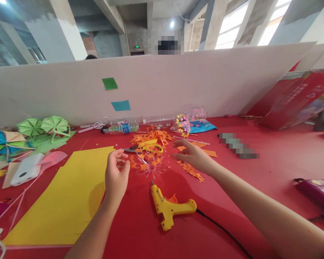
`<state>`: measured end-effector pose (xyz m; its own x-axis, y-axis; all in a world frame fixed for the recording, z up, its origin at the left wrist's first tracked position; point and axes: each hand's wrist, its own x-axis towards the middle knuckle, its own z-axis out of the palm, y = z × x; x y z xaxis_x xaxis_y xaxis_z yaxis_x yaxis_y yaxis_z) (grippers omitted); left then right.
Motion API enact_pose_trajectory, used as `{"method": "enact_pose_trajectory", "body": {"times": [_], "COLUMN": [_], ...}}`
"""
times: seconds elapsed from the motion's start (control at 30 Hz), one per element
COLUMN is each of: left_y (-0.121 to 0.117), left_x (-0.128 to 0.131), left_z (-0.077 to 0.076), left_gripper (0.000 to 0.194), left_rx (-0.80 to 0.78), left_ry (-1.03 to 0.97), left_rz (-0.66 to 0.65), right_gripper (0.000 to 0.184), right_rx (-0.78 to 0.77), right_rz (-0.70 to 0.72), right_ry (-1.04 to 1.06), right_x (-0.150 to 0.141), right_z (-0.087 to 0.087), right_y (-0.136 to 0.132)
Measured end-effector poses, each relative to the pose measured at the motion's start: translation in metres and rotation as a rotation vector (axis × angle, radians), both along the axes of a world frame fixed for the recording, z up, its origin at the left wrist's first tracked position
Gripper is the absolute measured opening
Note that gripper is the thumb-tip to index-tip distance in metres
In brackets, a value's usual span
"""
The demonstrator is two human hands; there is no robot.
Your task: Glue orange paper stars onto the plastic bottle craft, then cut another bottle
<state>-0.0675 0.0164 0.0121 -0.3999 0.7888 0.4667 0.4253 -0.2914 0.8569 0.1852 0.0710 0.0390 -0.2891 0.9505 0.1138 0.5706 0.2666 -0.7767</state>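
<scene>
My left hand [116, 172] hovers over the right edge of the yellow paper [78, 187], its fingers loosely curved, thumb apart and nothing held. Opposite it, my right hand [191, 153] reaches in with fingers apart and empty. Between the two sits a clear plastic piece with a scalloped rim [150, 163], orange stars stuck on it; neither hand visibly touches it. Scissors [131, 150] and a yellow cutter [148, 143] lie just behind. A yellow glue gun [172, 208] rests on its side nearer me. Loose orange stars [190, 171] lie below my right hand.
Orange paper scraps [153, 136] are heaped farther back. Plastic bottles and a star-covered clear piece [183, 126] line the white partition [162, 82]. Green paper umbrellas [55, 124] and a white device [27, 169] stand left. The glue gun's black cord [221, 226] runs toward me.
</scene>
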Motion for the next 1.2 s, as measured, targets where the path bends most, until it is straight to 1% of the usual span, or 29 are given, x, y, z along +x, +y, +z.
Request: {"method": "enact_pose_trajectory", "body": {"times": [0.07, 0.1, 0.17, 0.23, 0.3, 0.4, 0.47, 0.6, 0.7, 0.8, 0.9, 0.97, 1.0, 1.07, 1.1, 1.13, 1.17, 1.2], "left_y": [-0.010, -0.016, -0.028, -0.039, -0.046, -0.050, -0.051, -0.052, -0.052, -0.051, -0.052, -0.053, -0.054, -0.055, -0.056, -0.056, -0.056, -0.056], "left_x": [0.006, 0.009, 0.017, 0.025, 0.032, 0.037, 0.038, 0.041, 0.044, 0.047, 0.049, 0.052, 0.053, 0.057, 0.058, 0.060, 0.061, 0.062], "left_z": [0.005, 0.008, 0.010, 0.011, 0.010, 0.008, 0.007, 0.006, 0.003, 0.000, 0.002, 0.005, 0.006, 0.009, 0.009, 0.009, 0.009, 0.009], "left_gripper": [0.014, 0.010, 0.005, 0.006, 0.007, 0.009, 0.011, 0.014, 0.015, 0.017, 0.020, 0.022, 0.023, 0.024, 0.025, 0.026, 0.027, 0.029], "left_rx": [0.083, 0.116, 0.171, 0.228, 0.227, 0.187, 0.160, 0.125, 0.100, 0.060, -0.049, -0.195, -0.278, -0.414, -0.461, -0.492, -0.516, -0.537], "left_ry": [0.072, 0.118, 0.234, 0.373, 0.471, 0.515, 0.512, 0.527, 0.525, 0.493, 0.408, 0.301, 0.233, 0.101, 0.052, 0.014, -0.013, -0.035], "left_rz": [0.010, 0.004, -0.052, -0.129, -0.234, -0.370, -0.415, -0.469, -0.512, -0.540, -0.569, -0.614, -0.643, -0.693, -0.713, -0.723, -0.726, -0.728], "right_gripper": [0.023, 0.019, 0.012, 0.009, 0.012, 0.014, 0.014, 0.019, 0.018, 0.016, 0.018, 0.019, 0.019, 0.016, 0.015, 0.014, 0.014, 0.015], "right_rx": [0.036, 0.059, 0.115, 0.175, 0.235, 0.329, 0.380, 0.442, 0.458, 0.456, 0.435, 0.399, 0.366, 0.165, 0.130, 0.155, 0.215, 0.306], "right_rz": [-0.019, -0.029, -0.043, -0.037, -0.016, 0.039, 0.071, 0.087, 0.065, 0.003, -0.064, -0.081, -0.075, 0.000, 0.047, 0.070, 0.105, 0.137], "right_ry": [-0.104, -0.160, -0.272, -0.373, -0.451, -0.530, -0.565, -0.578, -0.532, -0.428, -0.296, -0.207, -0.153, 0.103, 0.174, 0.206, 0.217, 0.212], "right_x": [0.010, 0.015, 0.021, 0.024, 0.024, 0.019, 0.017, 0.016, 0.018, 0.021, 0.020, 0.017, 0.014, 0.007, 0.003, 0.000, -0.003, -0.006], "right_z": [0.004, 0.003, -0.004, -0.018, -0.033, -0.051, -0.056, -0.061, -0.064, -0.064, -0.053, -0.040, -0.034, -0.023, -0.020, -0.017, -0.017, -0.017], "right_y": [0.002, 0.002, 0.003, 0.002, 0.002, 0.002, 0.003, 0.006, 0.009, 0.010, 0.001, -0.014, -0.022, -0.041, -0.049, -0.056, -0.063, -0.068]}}
